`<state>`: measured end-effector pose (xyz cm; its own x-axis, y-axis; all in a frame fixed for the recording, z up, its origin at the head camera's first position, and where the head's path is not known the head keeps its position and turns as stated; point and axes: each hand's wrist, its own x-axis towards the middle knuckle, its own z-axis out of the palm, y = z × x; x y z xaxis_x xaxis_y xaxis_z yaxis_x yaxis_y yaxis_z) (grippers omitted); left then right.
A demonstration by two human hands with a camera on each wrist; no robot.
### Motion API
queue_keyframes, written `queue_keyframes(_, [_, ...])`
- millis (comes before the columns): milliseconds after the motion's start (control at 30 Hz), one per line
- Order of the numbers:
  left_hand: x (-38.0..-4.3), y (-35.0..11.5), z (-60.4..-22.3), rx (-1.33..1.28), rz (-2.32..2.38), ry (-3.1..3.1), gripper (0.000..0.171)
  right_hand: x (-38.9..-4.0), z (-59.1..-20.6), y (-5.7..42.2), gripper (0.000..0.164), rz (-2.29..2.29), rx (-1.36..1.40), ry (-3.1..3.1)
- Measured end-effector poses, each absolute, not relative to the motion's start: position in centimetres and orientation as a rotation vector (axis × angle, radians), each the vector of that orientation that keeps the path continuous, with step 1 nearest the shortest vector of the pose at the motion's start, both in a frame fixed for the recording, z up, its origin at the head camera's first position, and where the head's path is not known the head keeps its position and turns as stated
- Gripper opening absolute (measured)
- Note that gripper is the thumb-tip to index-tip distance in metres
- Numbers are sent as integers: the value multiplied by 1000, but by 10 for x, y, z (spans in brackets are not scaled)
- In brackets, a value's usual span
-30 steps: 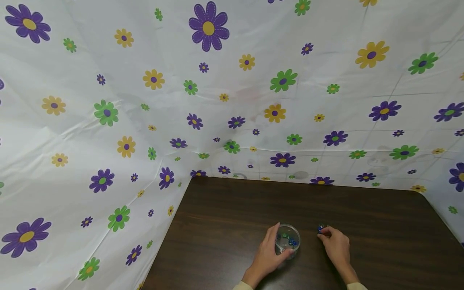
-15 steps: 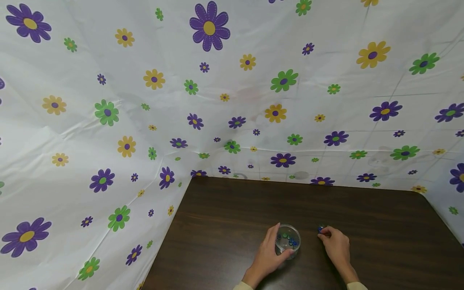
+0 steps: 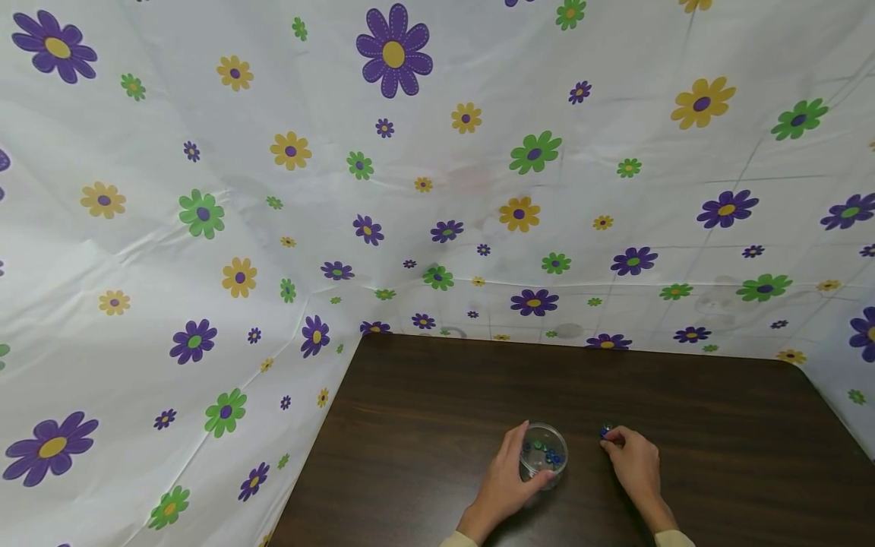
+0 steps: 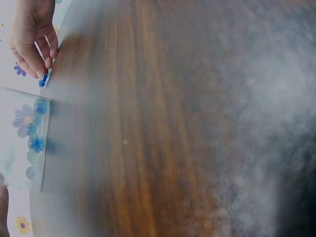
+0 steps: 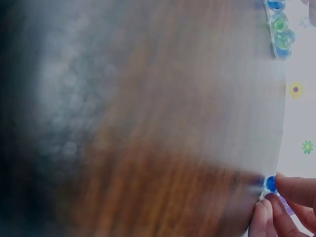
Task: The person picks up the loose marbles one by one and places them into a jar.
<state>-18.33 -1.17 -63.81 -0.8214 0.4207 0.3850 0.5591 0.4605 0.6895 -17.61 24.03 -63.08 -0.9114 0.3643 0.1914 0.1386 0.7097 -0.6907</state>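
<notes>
My left hand [image 3: 504, 480] grips a clear round plastic cup [image 3: 562, 472], fingers on its far left side and thumb at the front. Several blue and green glass marbles [image 3: 552, 457] lie on the cup's bottom; in the left wrist view the cup [image 4: 45, 163] stands upright on the table. To the right of it, my right hand [image 3: 637, 465] is low over the table with its thumb and fingertips together at a blue marble [image 3: 604, 431]. The right wrist view shows this blue marble [image 5: 270, 183] at the fingertips, which partly hide what lies there.
The dark brown wooden table [image 3: 437, 395] reaches back to a white sheet [image 3: 437, 152] printed with purple, green and yellow flowers. The sheet also hangs along the left and right sides.
The right fingertips have shifted very slightly at the blue marble. My left hand and the cup stay in place.
</notes>
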Motion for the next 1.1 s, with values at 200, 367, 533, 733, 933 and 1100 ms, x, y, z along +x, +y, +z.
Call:
queue_keyframes(200, [-184,-12,-639,-871,-1285,-2521,82,-178,-631,242,9,1012,-370,-2603])
queue_keyframes(367, [-185,-12,-640,-872,-1273,-2518,82,-179,-632,243,12,1005,-374,-2618])
queue_keyframes(533, [-185,-12,-640,-879,-1265,-2533,82,-178,-633,242,13,1004,-364,-2592])
queue_keyframes(733, [-185,-11,-641,-876,-1255,-2531,82,-176,-634,242,14,984,-317,-2543])
queue_keyframes(933, [-184,-11,-640,-872,-1260,-2539,82,-175,-633,242,10,999,-332,-2526])
queue_keyframes(1100, [-183,-11,-641,-864,-1270,-2534,82,-175,-629,242,6,1059,-352,-2501])
